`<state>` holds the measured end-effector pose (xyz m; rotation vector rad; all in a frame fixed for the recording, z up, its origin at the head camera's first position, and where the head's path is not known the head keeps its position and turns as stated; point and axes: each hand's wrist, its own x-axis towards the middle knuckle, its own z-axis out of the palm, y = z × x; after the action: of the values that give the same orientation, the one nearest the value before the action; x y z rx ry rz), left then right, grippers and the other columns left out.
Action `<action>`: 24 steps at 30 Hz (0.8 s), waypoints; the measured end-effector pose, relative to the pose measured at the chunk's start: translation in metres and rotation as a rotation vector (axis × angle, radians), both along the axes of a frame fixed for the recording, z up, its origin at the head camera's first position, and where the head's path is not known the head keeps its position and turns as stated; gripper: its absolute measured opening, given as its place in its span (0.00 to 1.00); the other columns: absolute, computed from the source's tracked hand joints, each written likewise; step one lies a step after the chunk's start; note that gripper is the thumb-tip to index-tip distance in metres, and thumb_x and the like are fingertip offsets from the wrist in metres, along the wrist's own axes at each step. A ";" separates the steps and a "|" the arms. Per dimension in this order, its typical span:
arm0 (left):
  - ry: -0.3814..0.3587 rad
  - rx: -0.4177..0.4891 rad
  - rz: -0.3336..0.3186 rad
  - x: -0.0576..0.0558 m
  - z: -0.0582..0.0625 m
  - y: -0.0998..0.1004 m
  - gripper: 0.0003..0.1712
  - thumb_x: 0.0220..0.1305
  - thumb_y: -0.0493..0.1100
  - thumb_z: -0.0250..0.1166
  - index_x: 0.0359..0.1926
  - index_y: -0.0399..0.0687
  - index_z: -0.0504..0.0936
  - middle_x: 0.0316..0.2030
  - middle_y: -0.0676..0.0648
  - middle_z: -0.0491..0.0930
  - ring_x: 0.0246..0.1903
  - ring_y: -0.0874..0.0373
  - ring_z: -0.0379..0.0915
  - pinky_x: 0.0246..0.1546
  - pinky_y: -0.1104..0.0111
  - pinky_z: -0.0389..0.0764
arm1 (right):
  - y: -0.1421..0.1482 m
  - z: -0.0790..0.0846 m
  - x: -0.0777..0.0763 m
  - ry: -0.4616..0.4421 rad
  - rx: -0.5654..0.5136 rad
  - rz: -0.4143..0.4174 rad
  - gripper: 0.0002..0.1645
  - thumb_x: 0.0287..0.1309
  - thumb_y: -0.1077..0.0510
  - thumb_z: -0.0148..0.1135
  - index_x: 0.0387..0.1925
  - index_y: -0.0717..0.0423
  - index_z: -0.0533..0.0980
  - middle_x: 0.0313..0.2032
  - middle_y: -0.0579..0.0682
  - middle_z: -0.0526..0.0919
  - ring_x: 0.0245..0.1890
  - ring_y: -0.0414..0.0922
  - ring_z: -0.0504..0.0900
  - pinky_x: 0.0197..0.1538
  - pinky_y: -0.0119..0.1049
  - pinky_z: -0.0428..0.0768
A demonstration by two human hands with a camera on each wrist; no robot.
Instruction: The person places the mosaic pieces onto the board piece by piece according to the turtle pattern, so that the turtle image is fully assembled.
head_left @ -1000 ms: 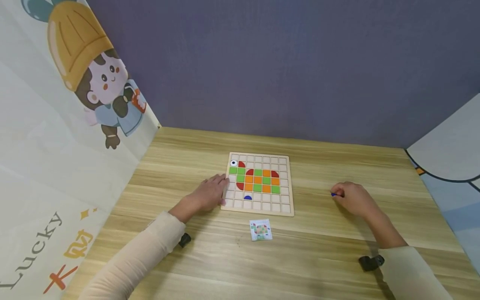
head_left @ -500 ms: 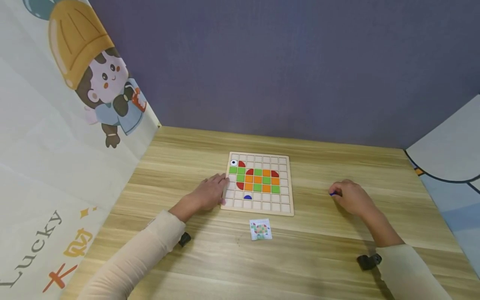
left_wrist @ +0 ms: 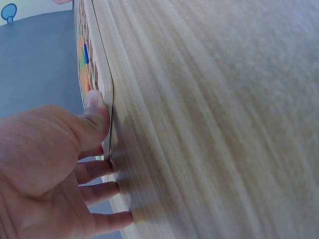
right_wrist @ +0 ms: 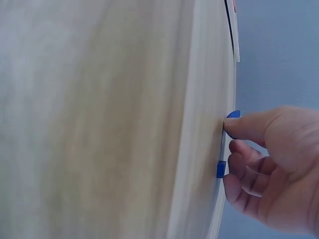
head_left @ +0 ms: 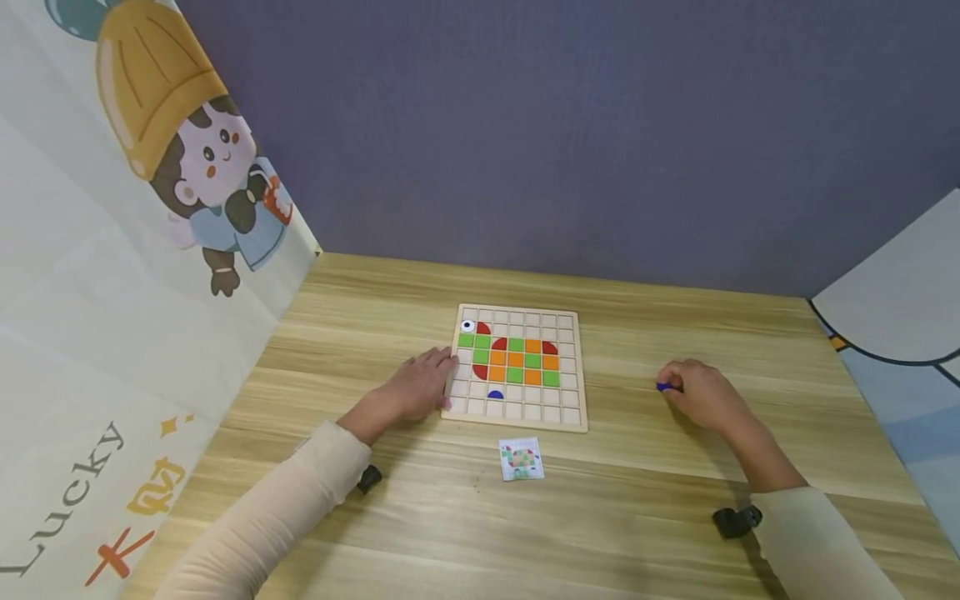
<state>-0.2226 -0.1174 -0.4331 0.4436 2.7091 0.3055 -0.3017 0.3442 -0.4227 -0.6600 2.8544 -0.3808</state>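
My left hand (head_left: 418, 385) rests at the left edge of a square wooden grid board (head_left: 517, 318), fingers extended along its side and the thumb at the rim, as the left wrist view shows. On the board, green, orange and red tiles form a patterned shape. A round eye tile (head_left: 468, 326) sits top left, and a blue half-round tile (head_left: 496, 395) lies in a lower cell. Right of the board, my right hand (head_left: 705, 396) pinches a blue tile (right_wrist: 233, 114) between thumb and fingers. Another small blue tile (right_wrist: 221, 169) is on the table beside those fingers.
A small printed card (head_left: 521, 459) with a coloured pattern lies in front of the board. The wooden table (head_left: 615, 517) meets a dark wall (head_left: 562, 150) behind and a cartoon-printed wall (head_left: 90, 292) at the left.
My right hand has shifted slightly left, and a little more of the blue at its fingertips shows. The left hand and the board have stayed still.
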 end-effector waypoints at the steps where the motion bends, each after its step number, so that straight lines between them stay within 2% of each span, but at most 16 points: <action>1: 0.000 0.001 0.000 0.000 0.000 0.000 0.45 0.72 0.52 0.62 0.79 0.39 0.54 0.80 0.36 0.50 0.79 0.38 0.47 0.75 0.40 0.59 | 0.000 -0.001 0.000 0.008 -0.001 -0.003 0.04 0.60 0.64 0.68 0.38 0.56 0.83 0.30 0.49 0.79 0.32 0.45 0.76 0.36 0.42 0.76; 5: 0.000 0.008 0.003 0.000 0.000 0.000 0.45 0.72 0.52 0.62 0.79 0.38 0.54 0.80 0.35 0.50 0.79 0.37 0.47 0.75 0.39 0.59 | -0.003 0.000 0.000 0.036 -0.021 0.003 0.02 0.61 0.63 0.67 0.36 0.56 0.81 0.30 0.49 0.81 0.31 0.43 0.77 0.36 0.40 0.76; 9: 0.001 0.006 0.004 0.000 0.000 0.001 0.44 0.72 0.52 0.62 0.79 0.38 0.55 0.80 0.35 0.51 0.79 0.37 0.47 0.75 0.40 0.59 | -0.007 0.001 -0.001 0.027 -0.080 0.035 0.11 0.64 0.64 0.63 0.47 0.60 0.80 0.30 0.49 0.82 0.28 0.41 0.76 0.33 0.38 0.75; 12: 0.003 0.000 0.003 -0.001 0.000 0.001 0.44 0.72 0.52 0.62 0.79 0.39 0.55 0.80 0.36 0.51 0.79 0.38 0.47 0.75 0.40 0.59 | -0.010 0.002 -0.002 0.005 -0.114 0.046 0.16 0.66 0.65 0.62 0.54 0.61 0.79 0.32 0.51 0.84 0.29 0.43 0.78 0.34 0.40 0.77; 18: 0.004 0.005 0.009 0.000 -0.002 0.001 0.45 0.71 0.52 0.63 0.79 0.39 0.55 0.80 0.36 0.51 0.79 0.38 0.47 0.75 0.40 0.59 | -0.020 0.003 -0.001 -0.014 -0.135 0.048 0.09 0.67 0.61 0.63 0.47 0.56 0.82 0.38 0.55 0.89 0.40 0.54 0.87 0.44 0.54 0.84; 20: 0.004 0.006 0.014 0.000 -0.002 0.001 0.44 0.71 0.51 0.63 0.79 0.39 0.55 0.80 0.36 0.51 0.79 0.38 0.47 0.75 0.40 0.59 | -0.024 0.005 0.000 -0.021 -0.146 0.049 0.08 0.67 0.61 0.63 0.46 0.57 0.81 0.37 0.54 0.89 0.40 0.54 0.87 0.44 0.52 0.84; 24: 0.003 0.011 0.020 0.000 -0.002 0.002 0.44 0.71 0.51 0.64 0.79 0.39 0.56 0.80 0.36 0.52 0.79 0.38 0.48 0.75 0.39 0.59 | -0.035 0.006 0.001 -0.012 -0.155 0.052 0.04 0.66 0.60 0.65 0.41 0.55 0.82 0.35 0.49 0.86 0.36 0.46 0.83 0.40 0.43 0.81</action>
<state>-0.2230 -0.1157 -0.4355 0.4200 2.7178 0.3253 -0.3008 0.3096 -0.4166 -0.7552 2.8103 -0.5999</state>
